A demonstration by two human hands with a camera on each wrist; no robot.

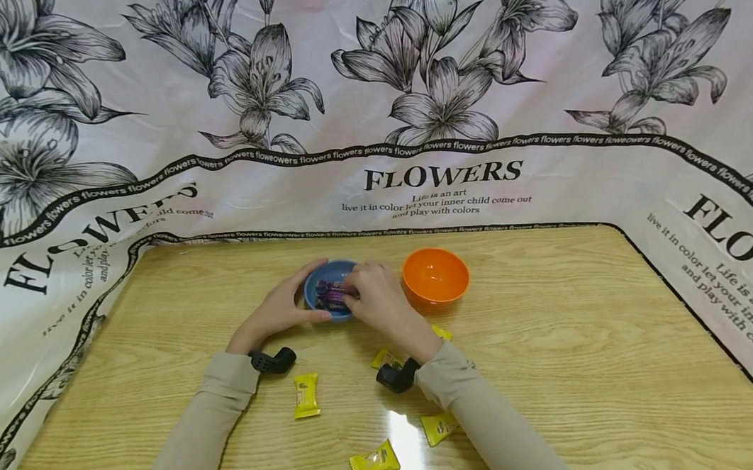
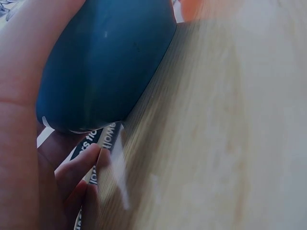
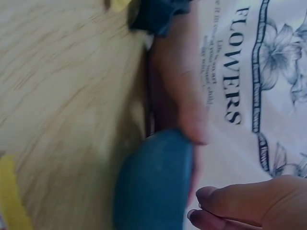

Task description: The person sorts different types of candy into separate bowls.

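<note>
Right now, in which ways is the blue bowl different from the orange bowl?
Colour: the blue bowl is dull blue, while the orange bowl is bright orange.
Contents: the blue bowl holds purple-wrapped pieces; the orange bowl shows its smooth inner bottom.
Handling: the left hand grips the blue bowl, but neither hand holds the orange bowl.
Shared: both are round and stand on the wooden table.

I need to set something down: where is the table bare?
Bare wooden tabletop lies right of the orange bowl to the printed cloth, and left of the left sleeve. It's crowded around the blue bowl, left hand, right hand and yellow packets.
</note>
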